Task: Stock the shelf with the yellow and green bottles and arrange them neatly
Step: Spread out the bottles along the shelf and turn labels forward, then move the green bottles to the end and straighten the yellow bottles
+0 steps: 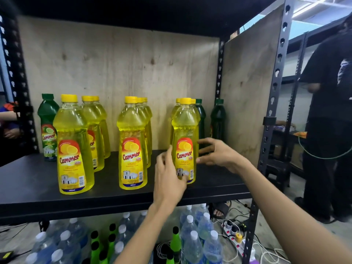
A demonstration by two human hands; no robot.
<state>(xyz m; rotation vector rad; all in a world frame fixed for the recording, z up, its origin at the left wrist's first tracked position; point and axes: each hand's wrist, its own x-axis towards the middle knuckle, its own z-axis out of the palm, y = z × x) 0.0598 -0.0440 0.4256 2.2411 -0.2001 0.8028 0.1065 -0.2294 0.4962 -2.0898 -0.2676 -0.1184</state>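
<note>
The shelf (38,187) carries three front-to-back rows of yellow bottles (132,141), all upright. The item being handled is the front yellow bottle (184,130) of the right-hand row. It stands near the shelf's front edge, long axis vertical, label facing out.

The left hand (168,178) is at the bottle's lower left side, thumb tip touching the label, fingers loosely bent and not wrapped round it. The right hand (217,154) is just beside the bottle's right flank at label height, fingers spread, apparently clear of the plastic. The bottle stands between the two hands, and the left is nearer.

Two green bottles (218,119) stand at the back right, and another green bottle (47,119) at the back left.

Assessment: stocking looks largely done, and the present step is squaring this bottle with its row. A low nudge from either side should serve. A tall, narrow bottle may tip if pushed high.
</note>
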